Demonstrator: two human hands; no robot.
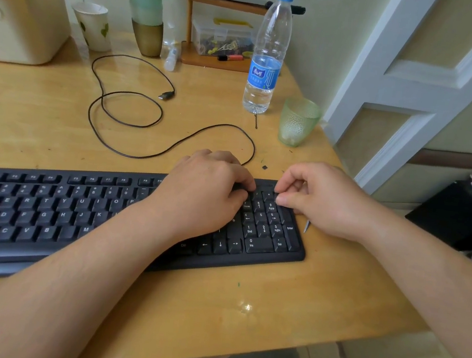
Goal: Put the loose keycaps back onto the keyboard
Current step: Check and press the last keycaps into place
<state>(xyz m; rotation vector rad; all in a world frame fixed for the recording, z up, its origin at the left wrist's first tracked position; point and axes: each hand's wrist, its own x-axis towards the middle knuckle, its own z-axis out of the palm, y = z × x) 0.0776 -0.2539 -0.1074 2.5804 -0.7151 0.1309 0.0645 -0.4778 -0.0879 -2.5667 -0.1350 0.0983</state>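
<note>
A black keyboard [106, 223] lies across the wooden desk. My left hand [206, 193] rests over the keys left of the number pad. Its fingers are curled, with the tips down on the pad's top-left keys, and I see nothing held in it. At the pad's top right corner, my right hand [317, 200] pinches a small black keycap [277, 196] between thumb and fingertips. A small black piece [265, 167] lies on the desk just behind the keyboard. The keys under both hands are hidden.
The keyboard's cable [125, 107] loops over the desk behind it. A water bottle [267, 58] and a green glass [297, 121] stand at the back right. A thin metal tip [307, 226] pokes out under my right hand. The desk edge [369, 238] is close on the right.
</note>
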